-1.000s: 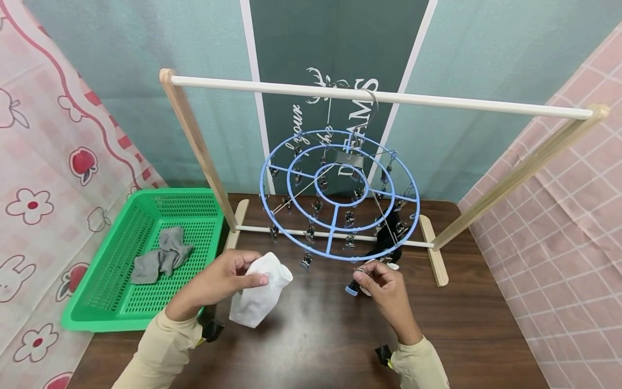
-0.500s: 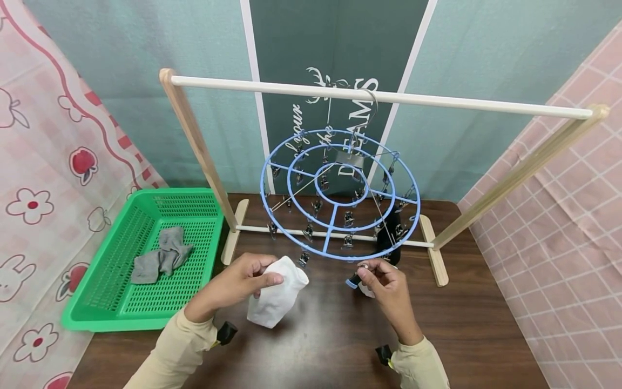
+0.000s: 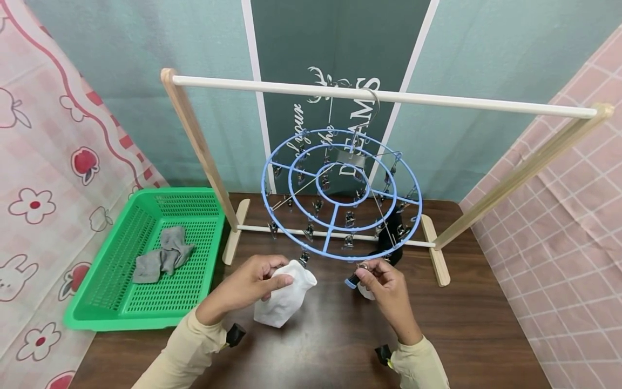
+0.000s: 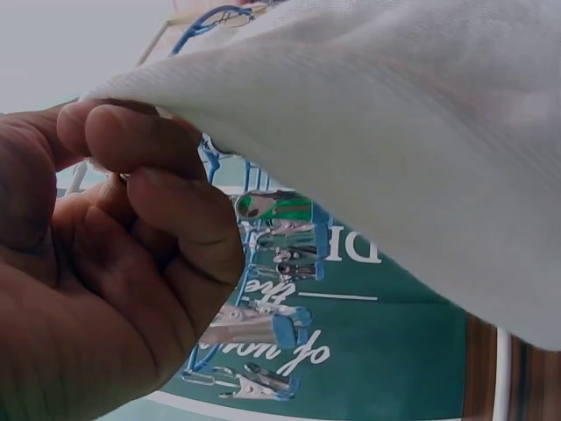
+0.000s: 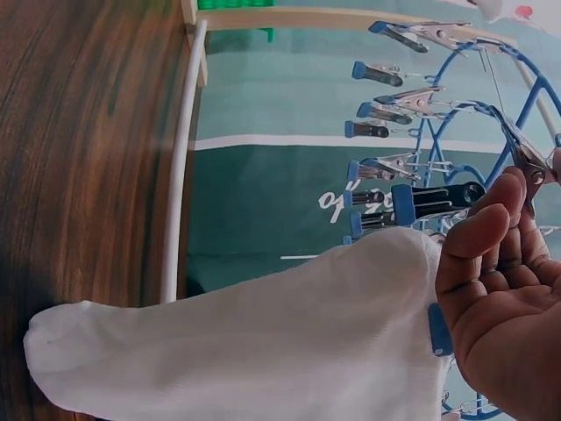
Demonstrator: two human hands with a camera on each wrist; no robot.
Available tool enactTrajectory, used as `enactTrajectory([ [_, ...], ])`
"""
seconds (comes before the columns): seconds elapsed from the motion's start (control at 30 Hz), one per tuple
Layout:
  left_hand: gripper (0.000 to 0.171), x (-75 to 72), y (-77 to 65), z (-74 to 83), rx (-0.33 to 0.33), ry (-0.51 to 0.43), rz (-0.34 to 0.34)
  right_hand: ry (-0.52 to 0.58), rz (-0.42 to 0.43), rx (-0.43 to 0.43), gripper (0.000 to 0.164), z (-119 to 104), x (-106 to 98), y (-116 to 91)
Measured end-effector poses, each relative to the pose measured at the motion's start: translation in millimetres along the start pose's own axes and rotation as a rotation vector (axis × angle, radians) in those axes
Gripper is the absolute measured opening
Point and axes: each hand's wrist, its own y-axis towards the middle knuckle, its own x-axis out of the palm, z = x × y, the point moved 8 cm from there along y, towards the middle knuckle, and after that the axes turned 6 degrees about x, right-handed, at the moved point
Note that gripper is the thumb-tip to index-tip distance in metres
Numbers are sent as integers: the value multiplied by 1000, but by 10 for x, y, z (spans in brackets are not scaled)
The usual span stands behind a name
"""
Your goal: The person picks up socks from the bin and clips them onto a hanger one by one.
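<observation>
The counter [image 3: 311, 356] bears my wooden rack [image 3: 413, 99]; from it hangs a round blue hanger [image 3: 334, 214]. Green basket [image 3: 141, 323]: grey cloth [image 3: 172, 259], probably socks, unhung. A black sock [image 3: 390, 237] and one white sock [image 5: 219, 351] appear already hung. My hands, apart: left hand [image 3: 252, 281] gripping a second white sock [image 3: 284, 302], unclipped; right hand [image 3: 386, 286] pinching a clip [image 3: 353, 280]. Since the earlier frame, my left hand has moved rightward with its sock.

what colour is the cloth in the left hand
White; the limp fabric cloth shows best in the head view.
</observation>
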Motion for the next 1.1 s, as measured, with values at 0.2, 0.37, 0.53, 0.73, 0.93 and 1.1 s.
enactTrajectory([
  [0.2,11,76,52,8,3,2,-14,74,21,-70,6,65,-30,5],
  [0.37,12,123,87,3,8,-3,-26,116,33,-101,8,19,-41,-6],
  [0.53,15,146,113,3,11,13,-21,179,62,-148,8,-19,-58,-12],
  [0.73,18,176,151,2,22,-3,-2,237,90,-176,10,-41,-76,-21],
  [0.93,22,219,178,30,84,-14,4,246,92,-189,10,-51,-64,-26],
  [1.1,22,289,207,-4,58,-13,-2,255,105,-239,10,-81,-59,-28],
])
